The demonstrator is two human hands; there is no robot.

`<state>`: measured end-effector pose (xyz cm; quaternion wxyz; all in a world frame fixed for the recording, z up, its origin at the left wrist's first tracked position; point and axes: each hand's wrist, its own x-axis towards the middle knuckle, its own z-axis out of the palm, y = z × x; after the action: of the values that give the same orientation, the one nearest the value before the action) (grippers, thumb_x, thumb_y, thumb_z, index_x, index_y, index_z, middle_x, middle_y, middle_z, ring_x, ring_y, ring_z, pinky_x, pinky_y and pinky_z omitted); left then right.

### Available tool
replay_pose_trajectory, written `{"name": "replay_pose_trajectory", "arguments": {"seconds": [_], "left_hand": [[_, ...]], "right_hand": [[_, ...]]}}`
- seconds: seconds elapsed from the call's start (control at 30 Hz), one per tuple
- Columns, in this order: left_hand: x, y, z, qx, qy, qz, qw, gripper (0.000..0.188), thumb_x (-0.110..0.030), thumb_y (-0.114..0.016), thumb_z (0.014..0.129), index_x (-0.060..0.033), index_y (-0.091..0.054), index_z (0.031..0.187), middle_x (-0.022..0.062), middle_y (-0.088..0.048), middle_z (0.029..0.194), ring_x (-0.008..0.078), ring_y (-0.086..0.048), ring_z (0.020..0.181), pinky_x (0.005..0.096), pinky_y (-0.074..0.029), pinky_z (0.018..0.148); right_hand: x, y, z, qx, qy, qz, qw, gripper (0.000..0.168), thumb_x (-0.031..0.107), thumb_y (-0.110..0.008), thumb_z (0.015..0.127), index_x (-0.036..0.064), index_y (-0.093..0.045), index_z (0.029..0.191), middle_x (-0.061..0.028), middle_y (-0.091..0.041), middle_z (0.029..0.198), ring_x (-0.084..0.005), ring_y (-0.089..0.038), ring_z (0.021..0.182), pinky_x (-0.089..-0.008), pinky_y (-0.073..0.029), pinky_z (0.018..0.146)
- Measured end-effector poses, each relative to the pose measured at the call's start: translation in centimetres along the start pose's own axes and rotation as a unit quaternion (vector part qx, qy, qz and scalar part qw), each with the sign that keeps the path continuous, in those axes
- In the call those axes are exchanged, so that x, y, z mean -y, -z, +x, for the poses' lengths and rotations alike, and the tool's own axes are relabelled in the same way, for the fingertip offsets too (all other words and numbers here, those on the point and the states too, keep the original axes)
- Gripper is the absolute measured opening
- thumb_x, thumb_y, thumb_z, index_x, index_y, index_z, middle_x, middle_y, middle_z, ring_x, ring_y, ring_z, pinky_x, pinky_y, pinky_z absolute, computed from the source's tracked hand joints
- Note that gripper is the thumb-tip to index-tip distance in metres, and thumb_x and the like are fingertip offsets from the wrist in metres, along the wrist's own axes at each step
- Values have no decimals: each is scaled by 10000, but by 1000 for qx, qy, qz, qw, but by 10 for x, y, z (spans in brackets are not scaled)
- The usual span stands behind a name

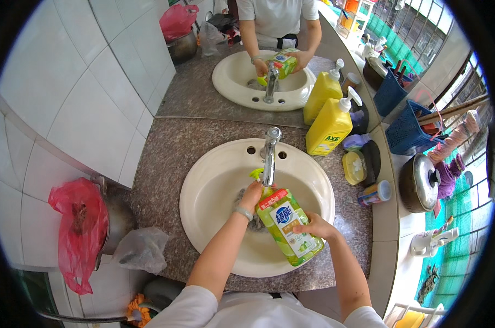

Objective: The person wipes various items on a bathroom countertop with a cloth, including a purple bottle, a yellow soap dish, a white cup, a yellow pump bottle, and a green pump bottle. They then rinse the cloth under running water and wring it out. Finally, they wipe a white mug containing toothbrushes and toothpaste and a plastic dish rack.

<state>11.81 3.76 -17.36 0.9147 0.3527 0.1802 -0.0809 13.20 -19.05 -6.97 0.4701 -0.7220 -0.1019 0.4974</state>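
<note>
A green bottle of liquid detergent (290, 227) with a pump top is tilted over the cream oval sink (202, 221). My right hand (317, 226) grips the lower part of the bottle at its right side. My left hand (252, 197) is at the bottle's neck, near the yellow-green pump head (256, 174); its fingers are partly hidden. The chrome faucet (269, 160) stands just above the bottle's top. A grey, wet-looking cloth or scrubber (255, 223) lies in the basin, partly hidden behind my left wrist and the bottle.
A yellow AXE pump bottle (328, 131), a soap box (354, 167) and a small tub (375, 193) stand right of the sink. At left are a clear plastic bag (143, 250) and a pot with a red bag (79, 221). A mirror (190, 94) stands behind. A lidded pot (419, 182) sits on the right ledge.
</note>
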Motion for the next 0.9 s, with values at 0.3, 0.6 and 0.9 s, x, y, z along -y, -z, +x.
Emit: {"name": "replay_pose_trajectory", "arguments": {"seconds": [0.3,0.6,0.9], "left_hand": [[-27,17,-50,-7,41,-68,997,322,-257,-576,797,-92,-485,1058,51,-550,1006,155,-529,948,346,-447,800],[-62,26,-66,-188,-119,161,962,284,-256,-515,845,-43,-518,1033,44,-565,937,122,-553,843,262,-455,713],[-34,-2,-35,-174,-190,256,932,325,-268,-471,871,9,-532,1030,39,-561,930,89,-497,821,237,-401,738]], "right_hand": [[4,-13,57,52,134,2,990,883,333,-770,569,-2,-312,1246,-140,-483,1138,-223,-451,1067,-322,-336,928],[30,-62,131,-11,114,92,989,784,459,-673,661,-18,-373,1206,-154,-497,1108,-207,-477,1033,-314,-377,873],[-16,-37,145,-48,148,100,983,730,507,-594,717,-46,-417,1159,-146,-514,1093,-192,-493,1004,-304,-381,860]]}}
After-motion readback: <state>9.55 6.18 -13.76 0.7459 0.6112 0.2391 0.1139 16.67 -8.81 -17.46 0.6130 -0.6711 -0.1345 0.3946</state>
